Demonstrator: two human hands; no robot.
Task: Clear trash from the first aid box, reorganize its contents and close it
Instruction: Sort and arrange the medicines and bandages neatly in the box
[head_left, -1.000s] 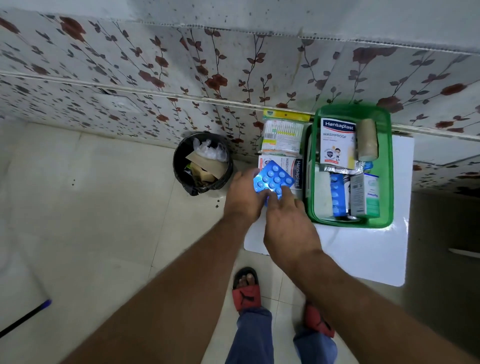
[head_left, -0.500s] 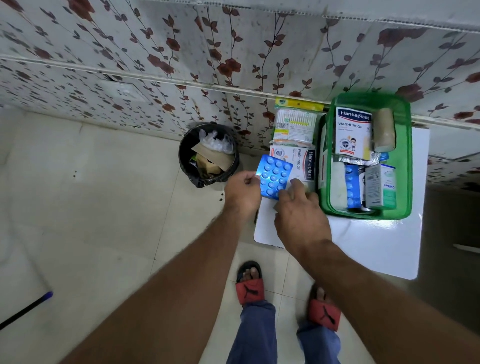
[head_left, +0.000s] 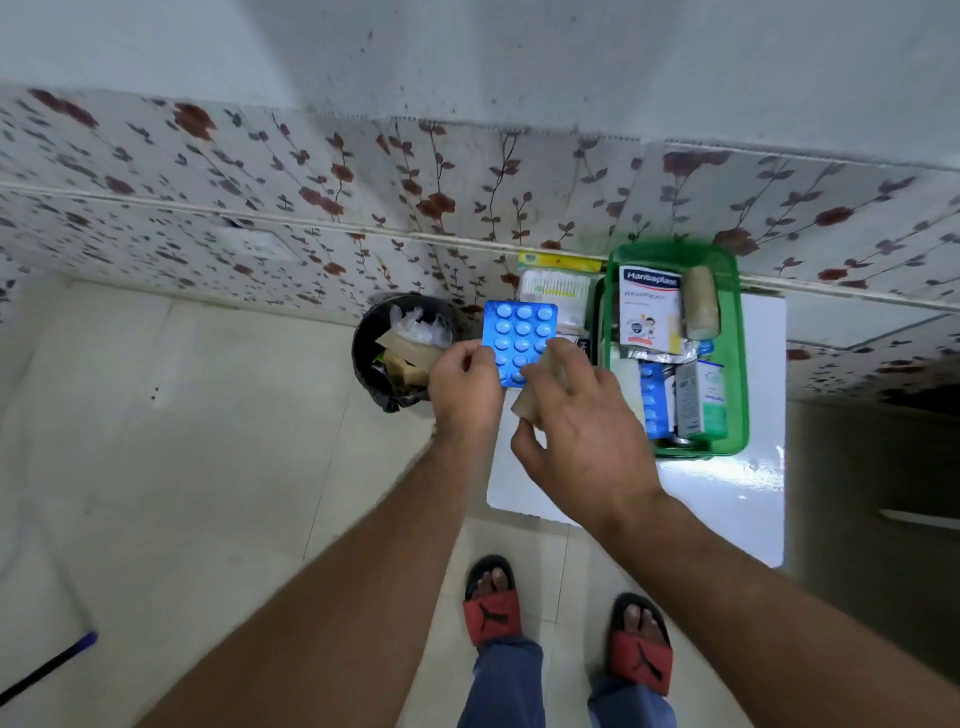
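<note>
The green first aid box (head_left: 742, 364) stands open on a white table (head_left: 727, 499) against the wall. Inside it lie a Hansaplast carton (head_left: 649, 306), a beige bandage roll (head_left: 701, 304), a blue pill strip (head_left: 653, 397) and a green-white carton (head_left: 701, 397). My left hand (head_left: 465, 384) pinches the lower left edge of a blue blister pack (head_left: 519, 332), held up left of the box. My right hand (head_left: 587, 431) is beside it, fingers curled around a small beige piece (head_left: 530, 402). What the piece is, I cannot tell.
A black trash bin (head_left: 387, 379) with cardboard and plastic in it stands on the floor left of the table. A cotton swab packet (head_left: 556, 288) lies on the table between the bin and the box. My feet in red sandals are below.
The blister pack has risen off the table in my left hand. My right hand has come off the pack and now holds a beige piece.
</note>
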